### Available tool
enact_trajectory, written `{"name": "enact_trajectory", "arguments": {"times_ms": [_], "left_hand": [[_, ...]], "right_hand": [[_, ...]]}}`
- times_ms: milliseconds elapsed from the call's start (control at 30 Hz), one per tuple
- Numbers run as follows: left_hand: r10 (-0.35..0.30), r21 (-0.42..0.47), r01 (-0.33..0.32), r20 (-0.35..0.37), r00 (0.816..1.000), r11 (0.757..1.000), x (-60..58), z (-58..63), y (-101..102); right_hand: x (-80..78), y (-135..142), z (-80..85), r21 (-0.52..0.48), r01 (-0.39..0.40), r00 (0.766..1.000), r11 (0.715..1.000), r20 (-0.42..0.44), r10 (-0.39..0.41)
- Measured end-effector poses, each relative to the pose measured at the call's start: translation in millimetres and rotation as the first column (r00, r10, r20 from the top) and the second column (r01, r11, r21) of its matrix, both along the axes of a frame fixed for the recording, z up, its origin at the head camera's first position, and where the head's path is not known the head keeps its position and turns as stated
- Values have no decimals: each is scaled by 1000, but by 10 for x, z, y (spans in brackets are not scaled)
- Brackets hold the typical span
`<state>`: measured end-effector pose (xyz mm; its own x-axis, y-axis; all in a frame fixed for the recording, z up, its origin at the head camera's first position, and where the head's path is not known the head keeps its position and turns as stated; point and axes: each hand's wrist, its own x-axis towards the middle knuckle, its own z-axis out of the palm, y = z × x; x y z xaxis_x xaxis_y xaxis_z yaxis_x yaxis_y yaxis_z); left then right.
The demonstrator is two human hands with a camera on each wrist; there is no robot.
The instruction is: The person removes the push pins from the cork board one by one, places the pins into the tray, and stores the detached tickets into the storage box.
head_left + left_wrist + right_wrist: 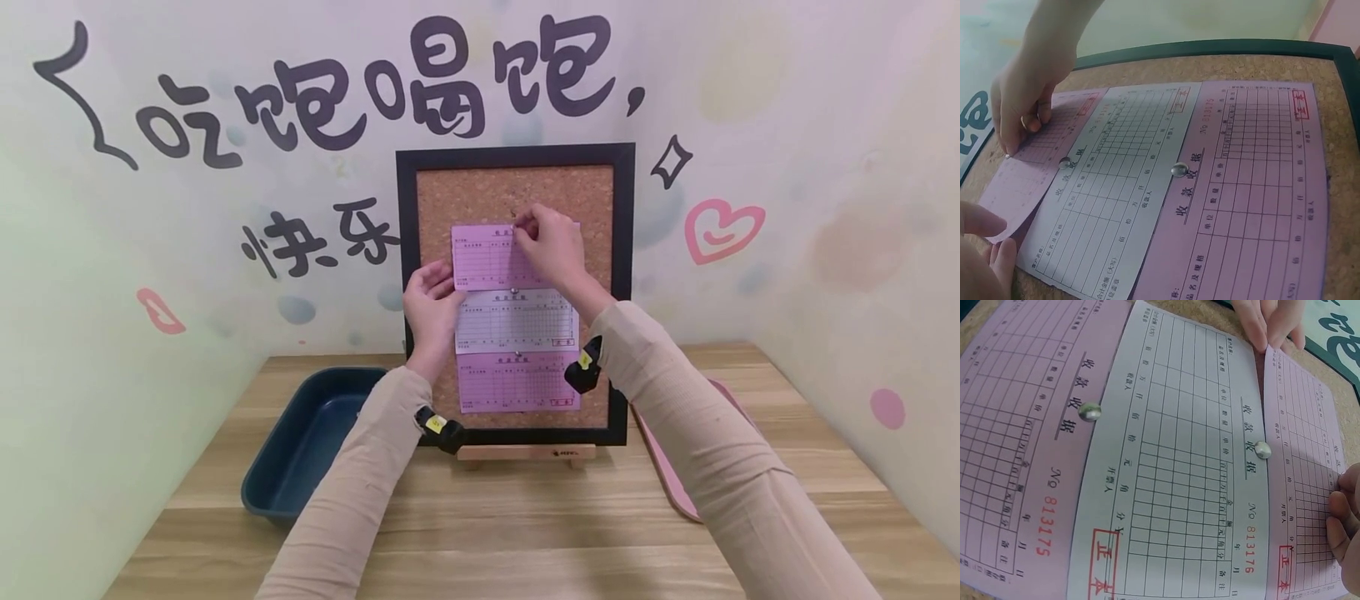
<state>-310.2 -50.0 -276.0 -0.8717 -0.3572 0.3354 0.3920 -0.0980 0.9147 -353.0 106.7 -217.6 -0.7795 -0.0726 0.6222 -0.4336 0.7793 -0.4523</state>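
A framed cork board [465,196] stands upright with three receipt slips in a column. The top pink slip [480,260] overlaps the white slip [483,323], which sits above the lower pink slip [487,387]. My left hand [435,310] pinches the top slip's lower left corner between thumb and fingers. At that slip's upper middle, my right hand [553,243] pinches a small silver thumbtack [1007,156] against the paper. Round silver thumbtacks fix the other two: one on the white slip [1262,450], one on the lower pink slip [1179,169].
The board leans on a small wooden stand [525,452] on the wood-grain table [525,533]. To the left lies a dark blue tray [262,500]; a pink tray [678,496] is partly hidden behind my right forearm. A lettered wall [315,192] rises behind.
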Motion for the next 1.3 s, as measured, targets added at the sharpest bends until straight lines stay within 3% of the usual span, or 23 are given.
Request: {"name": "enact_trajectory", "arguments": {"times_ms": [300,667,967,1300], "left_hand": [[-22,-76,24,22,1000,997,-71,-7,-68],[-48,-100,49,14,999,994,-112,-14,-101],[-33,-198,41,45,998,979,-119,-26,-125],[-9,-288,17,27,1000,957,-119,-10,-133]], "right_hand": [[17,3,27,-7,-5,1000,1000,25,5],[19,-3,23,-14,5,1000,1000,21,-4],[19,-1,12,-8,-1,1000,1000,20,1],[26,5,15,-11,-15,1000,1000,25,15]]}}
